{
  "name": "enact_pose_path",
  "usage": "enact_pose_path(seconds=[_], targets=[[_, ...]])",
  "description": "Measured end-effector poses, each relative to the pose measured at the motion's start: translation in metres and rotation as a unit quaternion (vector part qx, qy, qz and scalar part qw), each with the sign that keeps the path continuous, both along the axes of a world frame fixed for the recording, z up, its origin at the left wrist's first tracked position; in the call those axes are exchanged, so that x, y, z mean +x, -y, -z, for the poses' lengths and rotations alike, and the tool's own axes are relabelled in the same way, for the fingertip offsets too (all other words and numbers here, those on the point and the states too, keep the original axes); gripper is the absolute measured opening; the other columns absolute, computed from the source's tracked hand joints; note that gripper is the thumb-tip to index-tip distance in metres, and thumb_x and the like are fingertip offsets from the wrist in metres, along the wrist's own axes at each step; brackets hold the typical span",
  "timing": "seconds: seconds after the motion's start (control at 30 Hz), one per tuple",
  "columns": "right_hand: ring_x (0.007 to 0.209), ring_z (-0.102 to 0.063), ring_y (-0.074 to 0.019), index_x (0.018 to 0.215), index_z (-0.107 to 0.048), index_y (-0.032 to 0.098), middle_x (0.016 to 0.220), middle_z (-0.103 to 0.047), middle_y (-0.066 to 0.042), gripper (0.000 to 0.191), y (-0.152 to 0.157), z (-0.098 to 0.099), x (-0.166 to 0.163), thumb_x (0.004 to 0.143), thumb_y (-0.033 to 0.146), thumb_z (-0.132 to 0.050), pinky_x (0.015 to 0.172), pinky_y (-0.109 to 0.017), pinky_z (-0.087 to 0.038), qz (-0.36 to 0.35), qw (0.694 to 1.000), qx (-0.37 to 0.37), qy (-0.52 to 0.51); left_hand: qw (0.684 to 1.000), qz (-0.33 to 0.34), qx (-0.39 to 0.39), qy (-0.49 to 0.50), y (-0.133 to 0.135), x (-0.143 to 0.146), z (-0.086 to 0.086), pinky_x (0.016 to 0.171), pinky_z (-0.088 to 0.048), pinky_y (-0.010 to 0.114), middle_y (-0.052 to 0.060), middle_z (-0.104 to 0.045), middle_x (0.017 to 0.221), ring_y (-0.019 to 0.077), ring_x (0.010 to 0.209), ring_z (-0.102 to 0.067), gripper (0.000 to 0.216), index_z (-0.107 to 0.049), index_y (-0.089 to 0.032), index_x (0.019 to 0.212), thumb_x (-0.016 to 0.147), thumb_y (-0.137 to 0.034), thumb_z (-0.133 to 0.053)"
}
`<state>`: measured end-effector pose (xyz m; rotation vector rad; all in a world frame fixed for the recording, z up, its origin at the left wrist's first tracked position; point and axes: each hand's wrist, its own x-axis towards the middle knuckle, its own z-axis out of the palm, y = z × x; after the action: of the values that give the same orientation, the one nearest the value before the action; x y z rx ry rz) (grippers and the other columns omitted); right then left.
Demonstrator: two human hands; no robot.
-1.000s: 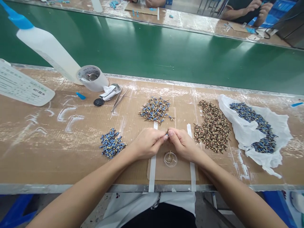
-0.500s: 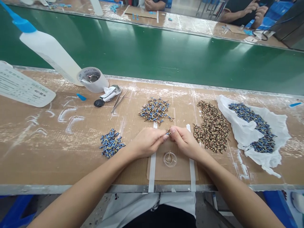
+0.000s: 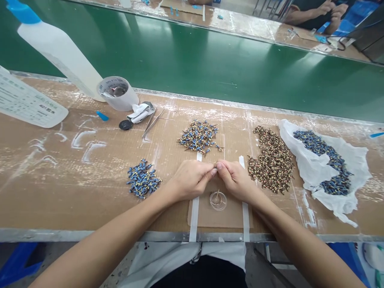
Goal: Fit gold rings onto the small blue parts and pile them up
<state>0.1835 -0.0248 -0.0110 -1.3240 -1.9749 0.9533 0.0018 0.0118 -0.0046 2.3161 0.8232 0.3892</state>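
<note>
My left hand [image 3: 193,178] and my right hand [image 3: 235,178] meet fingertip to fingertip over a cardboard pad. Both are closed in a pinch on one tiny blue-and-gold part, mostly hidden by the thumbs and fingers. Just below them, a small clear round dish [image 3: 218,201] with a thin stick in it rests on the pad [image 3: 220,220]. Beyond my left hand lies a pile of blue, gold and dark parts [image 3: 199,137]. A smaller pile of blue-and-yellow parts [image 3: 143,179] is beside my left forearm. To the right of my right hand spreads a brown-gold pile [image 3: 271,162].
White paper [image 3: 318,168] at right holds more blue parts [image 3: 336,180]. Tweezers [image 3: 152,124], a black cap [image 3: 125,125], a tape roll [image 3: 118,94] and large white bottles [image 3: 60,56] stand or lie at left. Behind runs a green panel [image 3: 192,60]; co-workers' hands show beyond it.
The view has shifted slightly. My hands stay together, and the small part, whose blue showed between my fingertips before, is now more hidden.
</note>
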Motion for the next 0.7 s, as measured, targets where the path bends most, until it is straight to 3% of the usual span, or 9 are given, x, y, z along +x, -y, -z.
enact_pose_path(seconds=[0.3, 0.47, 0.7], targets=[[0.054, -0.038, -0.0114, 0.069, -0.036, 0.020, 0.060, -0.038, 0.004, 0.035, 0.000, 0.000, -0.002, 0.102, 0.031, -0.032, 0.055, -0.026, -0.027, -0.019, 0.999, -0.026, -0.020, 1.000, -0.010, 0.015, -0.016, 0.004, -0.001, 0.000, 0.055, -0.028, 0.026, 0.002, -0.055, 0.060, 0.0135, 0.054, -0.046, 0.033, -0.053, -0.017, 0.070, 0.095, -0.030, -0.036], [0.056, -0.038, -0.0120, 0.068, -0.037, 0.020, 0.061, -0.039, 0.003, 0.042, -0.001, 0.003, -0.003, 0.103, 0.041, -0.029, 0.055, -0.026, -0.029, 0.015, 0.996, -0.057, -0.070, 1.000, -0.013, 0.018, -0.006, 0.001, -0.002, 0.003, 0.056, -0.030, 0.026, 0.000, -0.053, 0.062, 0.0126, 0.055, -0.045, 0.030, -0.053, -0.017, 0.077, 0.097, -0.028, -0.034], [0.058, -0.037, -0.0120, 0.070, -0.043, 0.019, 0.063, -0.039, 0.002, 0.047, -0.002, 0.003, 0.005, 0.103, 0.048, -0.026, 0.056, -0.026, -0.030, 0.017, 0.985, -0.098, -0.140, 1.000, -0.010, -0.002, 0.019, -0.007, -0.004, -0.001, 0.057, -0.028, 0.025, -0.002, -0.045, 0.059, 0.0108, 0.056, -0.041, 0.034, -0.044, -0.017, 0.066, 0.098, -0.027, -0.037]])
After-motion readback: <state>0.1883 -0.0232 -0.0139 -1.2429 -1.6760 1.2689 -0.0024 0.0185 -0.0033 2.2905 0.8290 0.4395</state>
